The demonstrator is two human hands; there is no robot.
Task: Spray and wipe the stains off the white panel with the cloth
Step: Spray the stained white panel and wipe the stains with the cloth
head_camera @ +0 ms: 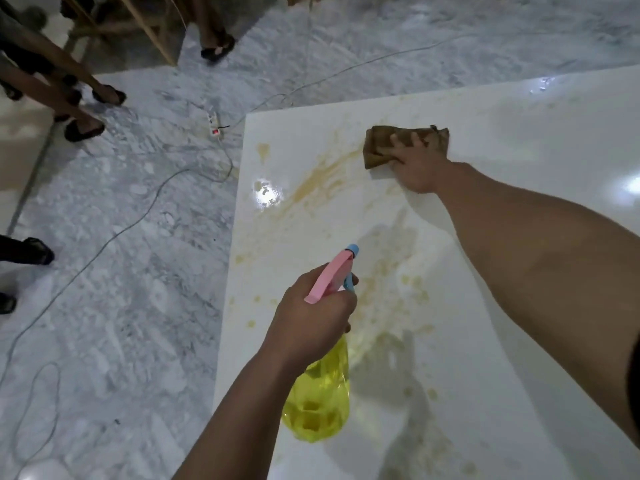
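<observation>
Right hand (417, 168) pressing folded brown cloth (405, 143) on glossy white panel (519, 140), left hand (311, 313) gripping yellow spray bottle (320, 400); risk: dirty cloth smearing yellowish stains (322, 178) wider.

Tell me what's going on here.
A person is cleaning a stained white panel. The right hand presses a brown cloth flat on it at the far end of the yellowish stains. The left hand grips a yellow spray bottle over the near stains, which remain unwiped.
</observation>
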